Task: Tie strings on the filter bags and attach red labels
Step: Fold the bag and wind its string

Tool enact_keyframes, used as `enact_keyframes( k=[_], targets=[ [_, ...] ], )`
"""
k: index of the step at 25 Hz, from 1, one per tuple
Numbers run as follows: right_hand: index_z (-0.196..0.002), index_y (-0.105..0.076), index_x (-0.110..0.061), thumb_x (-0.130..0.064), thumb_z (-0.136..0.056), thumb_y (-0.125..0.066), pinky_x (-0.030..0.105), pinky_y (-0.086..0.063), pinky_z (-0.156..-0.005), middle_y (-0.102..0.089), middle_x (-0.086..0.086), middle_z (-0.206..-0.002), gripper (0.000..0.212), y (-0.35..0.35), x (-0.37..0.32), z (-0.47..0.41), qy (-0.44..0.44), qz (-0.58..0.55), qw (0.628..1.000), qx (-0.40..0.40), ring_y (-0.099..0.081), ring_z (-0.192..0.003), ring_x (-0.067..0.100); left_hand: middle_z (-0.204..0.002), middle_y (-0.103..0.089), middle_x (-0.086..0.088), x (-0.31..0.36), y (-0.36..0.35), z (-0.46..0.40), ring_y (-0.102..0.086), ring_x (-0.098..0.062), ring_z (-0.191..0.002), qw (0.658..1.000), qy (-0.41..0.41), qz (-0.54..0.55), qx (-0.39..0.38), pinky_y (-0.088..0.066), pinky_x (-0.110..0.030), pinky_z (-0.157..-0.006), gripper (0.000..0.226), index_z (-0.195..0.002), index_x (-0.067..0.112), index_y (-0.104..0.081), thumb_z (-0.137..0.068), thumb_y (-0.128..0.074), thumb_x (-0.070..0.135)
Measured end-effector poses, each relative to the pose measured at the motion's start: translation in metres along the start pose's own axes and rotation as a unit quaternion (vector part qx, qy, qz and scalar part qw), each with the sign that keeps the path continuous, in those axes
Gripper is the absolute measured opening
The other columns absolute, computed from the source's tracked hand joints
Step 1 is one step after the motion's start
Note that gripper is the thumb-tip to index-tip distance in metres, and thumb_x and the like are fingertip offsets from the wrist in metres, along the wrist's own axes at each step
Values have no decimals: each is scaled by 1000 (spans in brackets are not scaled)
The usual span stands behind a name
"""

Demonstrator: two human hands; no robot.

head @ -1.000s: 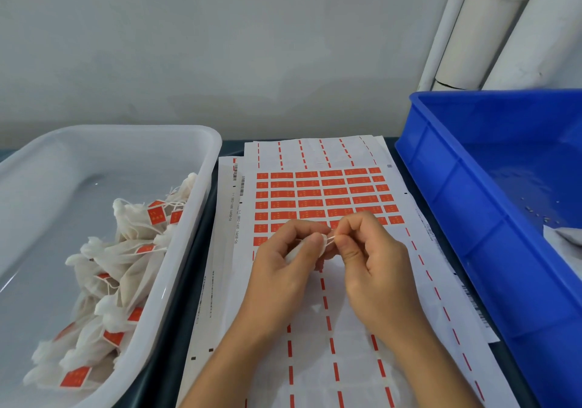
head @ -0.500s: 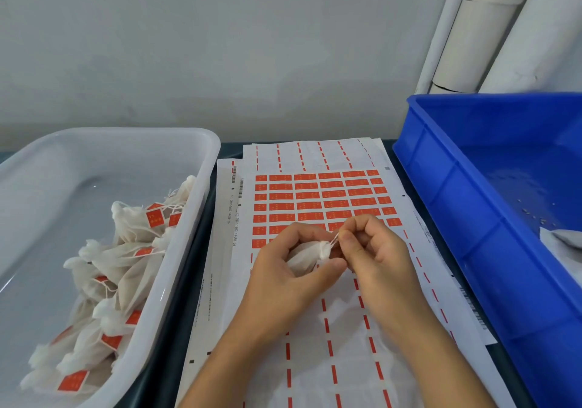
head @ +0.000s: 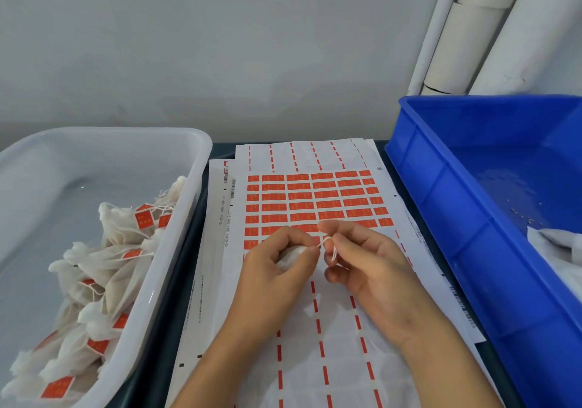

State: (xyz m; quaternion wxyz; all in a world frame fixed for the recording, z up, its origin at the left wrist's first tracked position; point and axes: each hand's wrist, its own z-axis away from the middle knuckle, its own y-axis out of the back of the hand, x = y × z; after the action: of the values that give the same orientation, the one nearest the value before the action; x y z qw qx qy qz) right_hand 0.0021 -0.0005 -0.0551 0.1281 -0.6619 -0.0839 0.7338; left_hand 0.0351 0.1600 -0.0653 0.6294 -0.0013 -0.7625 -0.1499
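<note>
Blue crate [head: 447, 187]: it stands to your right, with white cloth, perhaps unfinished bags, at its near right edge; I cannot tell more.
White tub [head: 176, 231]: it stands to your left and holds the heap of finished bags [head: 104, 269], each tied and carrying a red tag.
Label sheet [head: 315, 199]: it lies under your hands; rows of red labels [head: 297, 197] remain on its far half, while the near rows are peeled bare.
Change: your hands have drawn apart from a tight huddle half a second ago, and a length of string now shows between them. I judge the knot is being drawn, so the label step comes next.
Left hand [head: 277, 269]: your fingers curl around the filter bag [head: 291, 255], held just above the sheet, thumb and forefinger pinched at its neck.
Right hand [head: 365, 262]: your fingertips close narrowly on the string [head: 332, 248], which loops over your finger and runs to the bag.
</note>
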Motion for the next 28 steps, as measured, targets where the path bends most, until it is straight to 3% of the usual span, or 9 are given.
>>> enact_keyframes(
  k=[3, 8, 14, 22, 25, 28],
  targets=[
    [-116, -76, -34, -11, -102, -61, 28, -60, -83, -76, -4, -112, 31, -2, 1, 1, 25, 84, 996, -10, -72, -105, 16, -84, -73, 14, 0, -1, -2, -67, -6, -91, 1000, 8, 3, 14, -49, -7, -74, 11, -87, 31, -73, -97, -70, 28],
    [-109, -76, -44, -31, -92, -74, 14, -57, -79, -75, -17, -107, 22, -8, -1, 2, 74, 182, 981, 9, -69, -105, 2, -81, -72, 10, 0, 2, -3, -68, -8, -86, 999, 16, 27, 7, -51, -10, -73, 19, -85, 23, -72, -98, -65, 12],
    [-94, -77, -45, -51, -80, -71, 9, -55, -69, -77, -16, -88, 16, -11, 4, 2, 113, 193, 971, 83, -73, -86, 7, -86, -73, 13, 2, 0, -1, -69, -6, -93, 999, 26, 25, -11, -50, -7, -76, 11, -89, 26, -72, -98, -67, 22],
    [-85, -70, -32, -52, -83, -62, 8, -53, -59, -72, -24, -86, 22, -10, 9, -3, 160, 254, 932, 203, -70, -85, 2, -91, -71, 23, 4, -3, 0, -65, 3, -96, 999, 36, -18, -25, -45, 1, -75, 7, -89, 34, -69, -96, -70, 36],
    [-86, -68, -31, -51, -84, -62, 7, -52, -60, -72, -24, -89, 21, -8, 8, -1, 180, 245, 922, 238, -70, -88, 1, -91, -71, 25, 6, -5, 0, -64, 7, -96, 998, 49, -15, -30, -45, 2, -72, 10, -87, 35, -68, -96, -69, 40],
    [-86, -67, -32, -48, -85, -65, 2, -50, -68, -74, -21, -91, 16, -7, 9, 0, 203, 227, 915, 264, -70, -93, -1, -89, -71, 23, 7, -7, 0, -66, 2, -92, 997, 58, -20, -38, -50, -8, -67, 14, -84, 34, -68, -96, -67, 42]
  ],
)
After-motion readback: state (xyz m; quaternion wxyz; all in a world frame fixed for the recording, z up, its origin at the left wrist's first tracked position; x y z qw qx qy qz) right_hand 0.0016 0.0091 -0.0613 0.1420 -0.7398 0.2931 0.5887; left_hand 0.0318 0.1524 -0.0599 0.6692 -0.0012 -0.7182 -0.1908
